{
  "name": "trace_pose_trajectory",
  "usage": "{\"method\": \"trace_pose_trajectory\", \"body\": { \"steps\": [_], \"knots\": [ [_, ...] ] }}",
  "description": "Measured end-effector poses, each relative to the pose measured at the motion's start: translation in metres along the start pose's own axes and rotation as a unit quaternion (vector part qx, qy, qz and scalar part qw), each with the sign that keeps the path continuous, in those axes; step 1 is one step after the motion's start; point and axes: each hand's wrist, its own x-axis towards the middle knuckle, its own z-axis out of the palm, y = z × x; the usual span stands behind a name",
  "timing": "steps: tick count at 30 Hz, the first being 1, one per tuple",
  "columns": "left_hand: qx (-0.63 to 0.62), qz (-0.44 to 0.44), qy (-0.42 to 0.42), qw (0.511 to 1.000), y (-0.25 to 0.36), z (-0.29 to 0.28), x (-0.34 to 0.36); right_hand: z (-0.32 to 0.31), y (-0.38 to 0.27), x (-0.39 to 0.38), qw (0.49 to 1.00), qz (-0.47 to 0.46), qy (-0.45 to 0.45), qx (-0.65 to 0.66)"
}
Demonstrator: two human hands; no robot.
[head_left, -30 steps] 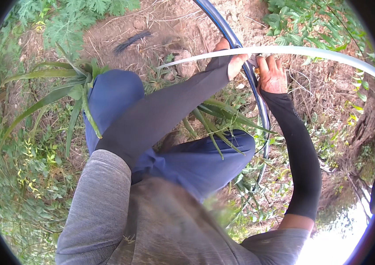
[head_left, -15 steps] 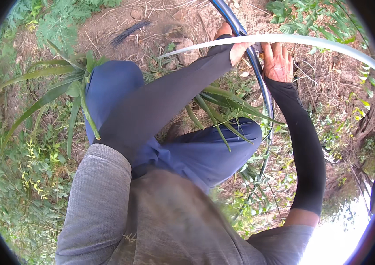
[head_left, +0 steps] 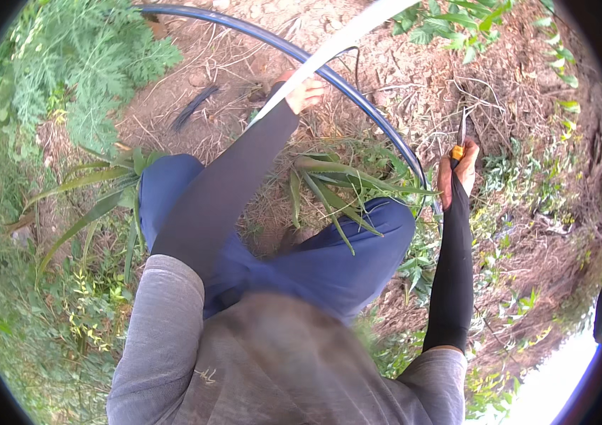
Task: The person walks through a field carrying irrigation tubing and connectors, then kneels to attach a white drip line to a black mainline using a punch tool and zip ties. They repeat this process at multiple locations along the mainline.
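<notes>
Pipe [head_left: 350, 88]: black, blue lengthwise stripe. Strip [head_left: 343, 44]: white. Tool [head_left: 457, 152]: orange-yellow grip, grey shaft. Arm sleeves [head_left: 453, 269]: blackish. Trousers [head_left: 361, 258]: blue. Shirt [head_left: 272, 361]: mottled grey, brownish front. Spiky plant [head_left: 329, 180]: green. Soil [head_left: 400, 67]: reddish-brown.

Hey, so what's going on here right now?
Someone's right hand is holding a pointed tool with some yellow on it, out to the right of a dark curved hose. The left hand is close to the hose, partly behind a white strip, so I can't tell whether its grip is on it. A bundle of dark strands lies on the ground.
</notes>
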Motion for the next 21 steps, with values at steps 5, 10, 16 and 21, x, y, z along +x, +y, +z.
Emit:
{"method": "trace_pose_trajectory", "body": {
  "steps": [5, 10, 16, 21],
  "knots": [
    [0.142, 0.007, 0.022, 0.99, 0.011, 0.007, -0.017, -0.032, 0.062, -0.107, 0.916, 0.168, 0.1, 0.35],
    [0.251, -0.014, 0.008, 0.968, 0.015, 0.012, -0.025, -0.027, 0.106, -0.268, 0.824, 0.269, -0.061, 0.496],
    [0.356, -0.032, -0.043, 0.933, -0.002, 0.026, -0.031, 0.117, 0.21, -0.469, 0.81, 0.468, -0.083, 0.343],
    [0.415, -0.079, -0.061, 0.904, 0.003, 0.023, -0.038, 0.184, 0.191, -0.481, 0.808, 0.524, -0.182, 0.199]
  ]
}}
